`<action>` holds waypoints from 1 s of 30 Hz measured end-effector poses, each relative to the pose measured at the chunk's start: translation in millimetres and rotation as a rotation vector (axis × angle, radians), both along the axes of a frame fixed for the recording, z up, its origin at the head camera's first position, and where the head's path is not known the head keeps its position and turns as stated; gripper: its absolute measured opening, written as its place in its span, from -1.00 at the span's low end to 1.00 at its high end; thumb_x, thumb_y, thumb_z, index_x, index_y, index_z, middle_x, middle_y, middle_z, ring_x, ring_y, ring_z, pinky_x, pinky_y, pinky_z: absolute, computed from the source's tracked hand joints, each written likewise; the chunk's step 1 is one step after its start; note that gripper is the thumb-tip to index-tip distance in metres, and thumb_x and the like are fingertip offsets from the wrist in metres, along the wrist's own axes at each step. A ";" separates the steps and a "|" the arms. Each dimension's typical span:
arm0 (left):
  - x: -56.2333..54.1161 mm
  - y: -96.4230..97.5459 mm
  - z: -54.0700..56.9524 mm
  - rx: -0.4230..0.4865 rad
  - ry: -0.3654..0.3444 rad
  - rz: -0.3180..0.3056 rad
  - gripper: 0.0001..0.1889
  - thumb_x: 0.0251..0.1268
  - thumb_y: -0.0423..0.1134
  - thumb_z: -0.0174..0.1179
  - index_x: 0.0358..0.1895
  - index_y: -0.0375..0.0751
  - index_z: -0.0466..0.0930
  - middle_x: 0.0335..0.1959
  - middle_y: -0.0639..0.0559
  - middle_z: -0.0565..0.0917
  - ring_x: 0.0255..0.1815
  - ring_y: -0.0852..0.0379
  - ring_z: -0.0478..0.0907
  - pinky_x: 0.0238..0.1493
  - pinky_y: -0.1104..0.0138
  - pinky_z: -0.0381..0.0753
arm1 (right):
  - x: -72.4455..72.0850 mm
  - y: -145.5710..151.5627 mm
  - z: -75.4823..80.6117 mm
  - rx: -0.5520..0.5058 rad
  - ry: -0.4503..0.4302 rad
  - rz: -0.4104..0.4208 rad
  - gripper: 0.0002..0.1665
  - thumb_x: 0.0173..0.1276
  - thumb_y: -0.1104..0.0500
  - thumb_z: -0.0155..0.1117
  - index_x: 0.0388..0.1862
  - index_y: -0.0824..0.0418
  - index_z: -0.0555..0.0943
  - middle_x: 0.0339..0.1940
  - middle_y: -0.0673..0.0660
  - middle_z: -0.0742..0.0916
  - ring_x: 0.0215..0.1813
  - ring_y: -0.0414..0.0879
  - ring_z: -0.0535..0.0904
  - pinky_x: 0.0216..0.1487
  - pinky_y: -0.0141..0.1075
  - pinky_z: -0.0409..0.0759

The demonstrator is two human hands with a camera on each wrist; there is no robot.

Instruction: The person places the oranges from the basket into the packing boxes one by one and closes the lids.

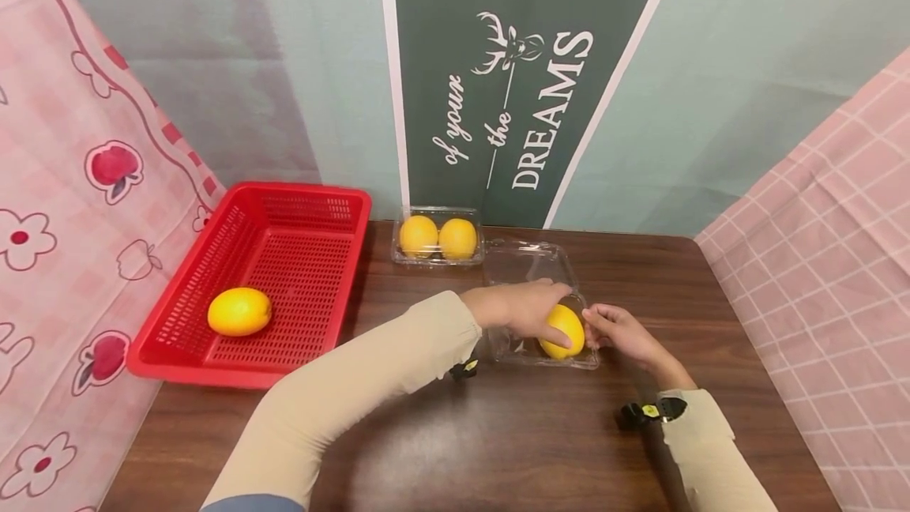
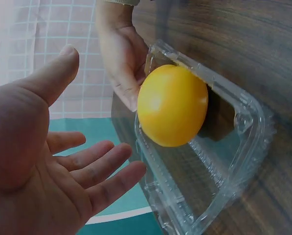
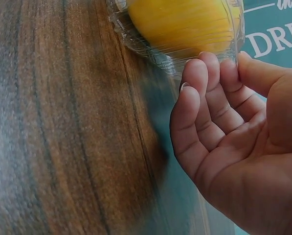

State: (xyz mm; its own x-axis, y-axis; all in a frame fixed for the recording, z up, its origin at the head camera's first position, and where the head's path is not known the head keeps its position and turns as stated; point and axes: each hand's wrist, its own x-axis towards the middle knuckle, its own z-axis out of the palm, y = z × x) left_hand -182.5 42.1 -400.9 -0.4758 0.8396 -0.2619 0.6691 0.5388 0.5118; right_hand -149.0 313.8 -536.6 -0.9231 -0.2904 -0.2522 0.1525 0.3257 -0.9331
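Note:
An orange (image 1: 567, 330) sits at the right end of an opened clear plastic clamshell box (image 2: 256, 115), whose lid (image 1: 529, 259) lies tilted back toward the wall. My left hand (image 1: 522, 308) hovers above the box beside this orange. The left wrist view shows that palm with fingers spread, apart from the fruit and holding nothing. At the box's right edge, my right hand (image 3: 234, 127) pinches the plastic rim between thumb and curled fingers. A second orange (image 1: 239, 311) lies in the red plastic basket (image 1: 355, 259) on the left.
A closed clear box (image 1: 437, 261) with two oranges (image 1: 419, 236) stands at the back, left of the opened one. Printed cloth hangs behind and on both sides of the brown wooden table (image 1: 540, 441). A dark strap (image 1: 654, 412) circles the right wrist.

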 end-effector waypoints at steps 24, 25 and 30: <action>-10.3 -14.0 55.9 -0.070 0.173 -0.147 -0.40 0.49 0.08 0.17 0.43 -0.19 0.42 0.35 -0.01 0.54 0.33 0.13 0.48 0.37 0.37 0.40 | -6.0 1.8 1.9 0.016 -0.008 0.002 -0.53 0.68 0.04 -0.02 -0.20 0.48 0.47 -0.41 0.14 0.63 -0.39 -0.09 0.56 -0.28 -0.28 0.66; -9.8 -14.2 58.6 -0.081 0.184 -0.152 -0.41 0.49 0.08 0.18 0.43 -0.17 0.43 0.36 0.00 0.54 0.34 0.13 0.47 0.38 0.36 0.39 | -6.1 1.7 2.2 0.014 -0.010 0.003 -0.52 0.68 0.03 -0.02 -0.20 0.49 0.47 -0.41 0.13 0.63 -0.39 -0.09 0.55 -0.29 -0.28 0.66; -6.0 -16.0 69.0 -0.145 0.228 -0.190 -0.39 0.49 0.12 0.17 0.44 -0.14 0.42 0.37 0.03 0.53 0.37 0.14 0.44 0.41 0.36 0.36 | -5.5 1.9 3.3 0.020 -0.015 0.011 -0.49 0.68 0.02 -0.04 -0.19 0.51 0.46 -0.42 0.11 0.63 -0.39 -0.10 0.55 -0.29 -0.27 0.65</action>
